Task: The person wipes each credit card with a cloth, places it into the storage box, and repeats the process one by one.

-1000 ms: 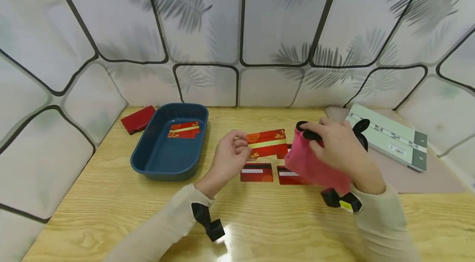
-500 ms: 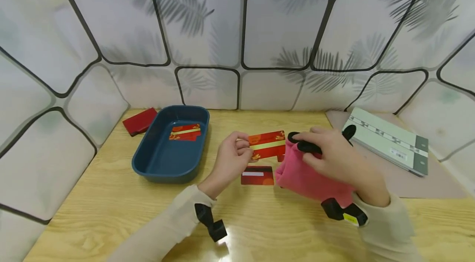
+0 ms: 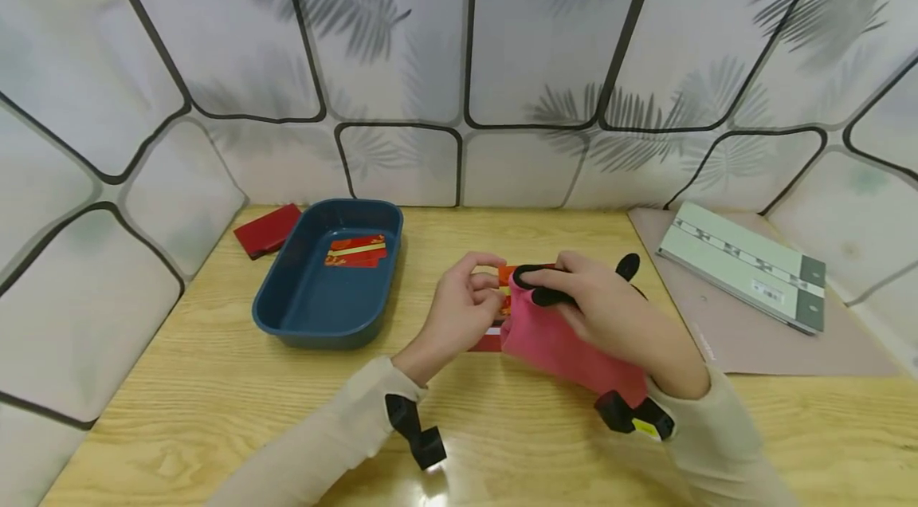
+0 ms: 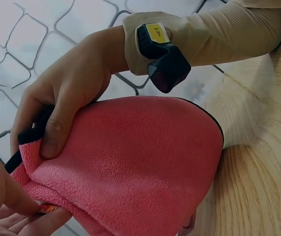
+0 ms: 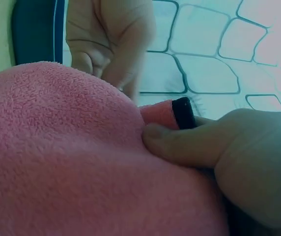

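Observation:
My left hand (image 3: 464, 301) pinches a red and gold card (image 3: 505, 290) by its left end, held above the table. A pink fleece cloth with black edging (image 3: 566, 347) is gripped by my right hand (image 3: 610, 312), thumb on one side and fingers over the folded top. The cloth overlaps most of the card, and in the left wrist view only a sliver of the card (image 4: 48, 208) shows between fingers and fabric. Below my left fingertips lies a dark red card with a white strip (image 3: 486, 341), partly covered by the cloth.
At the left stands a blue tray (image 3: 301, 308) with red and gold cards (image 3: 356, 251) inside. Behind its left side lies a dark red wallet-like item (image 3: 267, 231). A pale green notebook (image 3: 742, 268) rests on a greyish-pink mat (image 3: 789, 351) at the right.
My right hand has moved left with the cloth, sliding over the held card and the cards on the table. My left hand has shifted slightly right, still pinching its card.

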Action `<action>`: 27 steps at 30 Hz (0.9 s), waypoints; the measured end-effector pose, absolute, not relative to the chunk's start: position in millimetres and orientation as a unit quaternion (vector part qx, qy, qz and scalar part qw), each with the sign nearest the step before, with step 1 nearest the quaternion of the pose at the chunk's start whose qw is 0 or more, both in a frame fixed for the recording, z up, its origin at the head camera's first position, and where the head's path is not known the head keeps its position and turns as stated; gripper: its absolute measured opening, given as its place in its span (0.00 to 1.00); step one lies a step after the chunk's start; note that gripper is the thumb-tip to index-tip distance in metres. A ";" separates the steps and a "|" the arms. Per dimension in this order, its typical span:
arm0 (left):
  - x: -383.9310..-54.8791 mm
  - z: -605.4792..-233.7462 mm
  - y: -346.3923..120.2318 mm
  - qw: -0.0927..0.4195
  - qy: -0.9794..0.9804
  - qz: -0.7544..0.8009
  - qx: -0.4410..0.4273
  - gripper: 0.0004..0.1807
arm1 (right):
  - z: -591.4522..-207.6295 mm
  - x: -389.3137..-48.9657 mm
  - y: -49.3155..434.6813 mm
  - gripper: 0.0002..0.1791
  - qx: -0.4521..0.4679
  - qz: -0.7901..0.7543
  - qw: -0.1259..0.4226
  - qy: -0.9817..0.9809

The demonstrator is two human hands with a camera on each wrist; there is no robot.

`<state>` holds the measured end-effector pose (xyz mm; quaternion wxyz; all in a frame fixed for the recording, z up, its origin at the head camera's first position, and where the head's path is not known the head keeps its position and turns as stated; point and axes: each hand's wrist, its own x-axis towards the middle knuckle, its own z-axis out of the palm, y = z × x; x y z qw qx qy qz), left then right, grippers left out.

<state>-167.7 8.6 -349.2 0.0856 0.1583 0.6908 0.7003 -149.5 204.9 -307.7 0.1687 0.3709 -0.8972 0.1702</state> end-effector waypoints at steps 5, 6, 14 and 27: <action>-168.5 -349.8 8.3 0.098 0.678 0.706 0.178 0.21 | -311.1 -152.5 200.5 0.20 0.373 0.142 0.189 -0.897; -168.4 -349.7 8.1 0.099 0.678 0.706 0.179 0.21 | -310.9 -152.6 199.8 0.21 0.368 0.137 0.187 -0.901; -166.4 -352.3 5.2 0.102 0.662 0.719 0.187 0.19 | -308.0 -151.0 201.7 0.20 0.324 0.101 0.166 -0.926; -167.2 -350.1 -1.6 0.095 0.669 0.716 0.177 0.18 | -302.2 -156.4 228.1 0.17 0.281 0.117 0.154 -0.940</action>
